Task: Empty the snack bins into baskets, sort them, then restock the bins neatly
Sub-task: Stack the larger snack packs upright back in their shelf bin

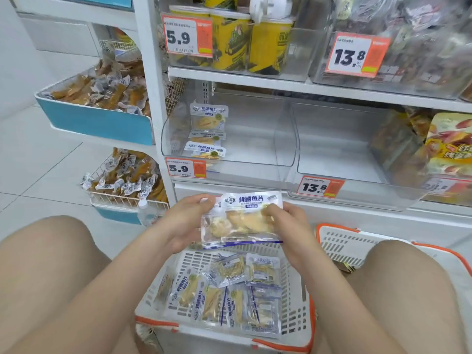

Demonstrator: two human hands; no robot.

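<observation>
Fish-slice packet point(242, 221), clear with a white and blue header, is held flat in the lower middle of the frame, above a white basket with an orange rim point(293, 310). The left hand point(184, 221) grips the packet's left edge, thumb on the header. The right hand point(288, 226) pinches its right side, fingers curled over the front. Both hands are closed round this one packet.

In the basket, at bottom centre between the person's bare knees, lie more packets of the same kind point(222, 297), loose and overlapping, some face down.

Above the hands, at mid-frame, a clear bin point(255, 149) on the white shelf holds three matching packets point(208, 121) stacked against its left end. A 5.9 price tag point(186, 167) is fixed at the bin's lower left corner. Just beside it to the right is a second clear bin point(344, 149) with a 13.8 tag point(320, 187) on its front.

At the right edge, behind the right knee, part of another white and orange basket point(339, 241) shows.

On the upper shelf stand yellow canisters point(229, 39) in a clear bin. At the left of the frame, a blue-fronted tray point(97, 121) and a wire basket point(122, 199) below it hold brown snack sticks in clear wrappers.
</observation>
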